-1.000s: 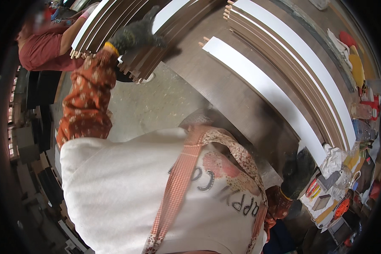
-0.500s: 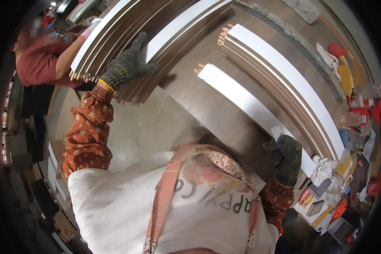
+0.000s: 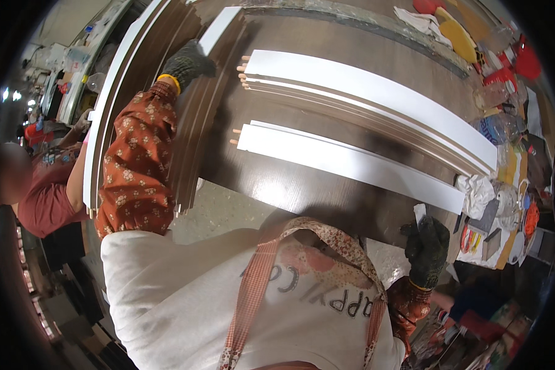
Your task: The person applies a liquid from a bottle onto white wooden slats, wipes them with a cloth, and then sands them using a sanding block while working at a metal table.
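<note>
At the far left of the bench, my left hand (image 3: 190, 61), in a dark knitted glove, is closed over a white-faced board (image 3: 222, 28) lying on a stack of long brown-edged boards. Its fingertips are partly hidden. My right hand (image 3: 427, 250), gloved likewise, is closed near the bench's front right edge, pinching a small white scrap (image 3: 420, 212), perhaps paper or cloth. Just beyond it lies a short pair of white boards (image 3: 345, 161) with wooden dowels at the left end. Farther back rests a bundle of white boards (image 3: 364, 92), also with dowels.
A dark wood-grain bench top (image 3: 277, 185) carries the boards. On the right are crumpled white paper (image 3: 476, 196), a plastic bottle (image 3: 499, 127) and small tools. A co-worker in a red shirt (image 3: 49, 200) stands at left. A grey strip (image 3: 364, 24) runs along the back.
My view has turned, so the boards appear rotated. My left hand has reached farther along the stack, its spread fingers now drawn in. My right hand still holds the white scrap, now off the board.
</note>
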Demonstrator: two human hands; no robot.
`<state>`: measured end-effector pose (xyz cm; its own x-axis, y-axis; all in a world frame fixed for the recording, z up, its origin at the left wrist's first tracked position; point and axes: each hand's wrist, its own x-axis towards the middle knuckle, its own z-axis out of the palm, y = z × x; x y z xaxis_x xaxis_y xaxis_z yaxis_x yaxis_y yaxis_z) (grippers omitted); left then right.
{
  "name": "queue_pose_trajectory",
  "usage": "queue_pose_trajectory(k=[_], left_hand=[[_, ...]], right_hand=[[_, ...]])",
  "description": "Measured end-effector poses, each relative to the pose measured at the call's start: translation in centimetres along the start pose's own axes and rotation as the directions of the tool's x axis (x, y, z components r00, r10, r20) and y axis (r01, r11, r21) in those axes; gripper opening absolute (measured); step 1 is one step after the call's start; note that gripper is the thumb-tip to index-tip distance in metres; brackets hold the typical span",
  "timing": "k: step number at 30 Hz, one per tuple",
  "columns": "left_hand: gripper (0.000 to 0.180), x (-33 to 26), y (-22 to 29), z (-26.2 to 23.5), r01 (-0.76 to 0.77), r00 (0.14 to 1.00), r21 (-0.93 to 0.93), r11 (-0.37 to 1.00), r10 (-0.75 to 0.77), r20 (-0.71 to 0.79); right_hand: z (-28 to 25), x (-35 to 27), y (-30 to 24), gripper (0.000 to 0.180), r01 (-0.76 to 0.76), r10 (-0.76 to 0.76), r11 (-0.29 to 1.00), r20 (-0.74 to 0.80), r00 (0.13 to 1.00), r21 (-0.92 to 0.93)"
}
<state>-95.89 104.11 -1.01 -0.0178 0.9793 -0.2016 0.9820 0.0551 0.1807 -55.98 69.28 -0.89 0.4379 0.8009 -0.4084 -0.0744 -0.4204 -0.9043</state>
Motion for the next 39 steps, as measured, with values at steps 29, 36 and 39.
queue_pose_trajectory(k=[29,36,39], left_hand=[[0.041,-16.3,14.6,3.3,-0.957,0.275,0.041,0.287,0.944,-0.182],[0.066,-19.0,19.6,11.8,-0.808,0.58,0.072,0.584,0.811,-0.07],[0.064,-19.6,20.0,12.0,-0.791,0.595,0.101,0.604,0.797,-0.106]], right_hand=[[-3.3,0.9,1.3,0.029,0.009,-0.024,0.993,0.127,0.992,0.12],[-7.7,0.4,1.1,0.031,0.024,-0.041,0.995,0.186,0.982,0.093],[-10.1,0.3,2.2,0.032,0.06,-0.074,0.992,0.115,0.991,0.114]])
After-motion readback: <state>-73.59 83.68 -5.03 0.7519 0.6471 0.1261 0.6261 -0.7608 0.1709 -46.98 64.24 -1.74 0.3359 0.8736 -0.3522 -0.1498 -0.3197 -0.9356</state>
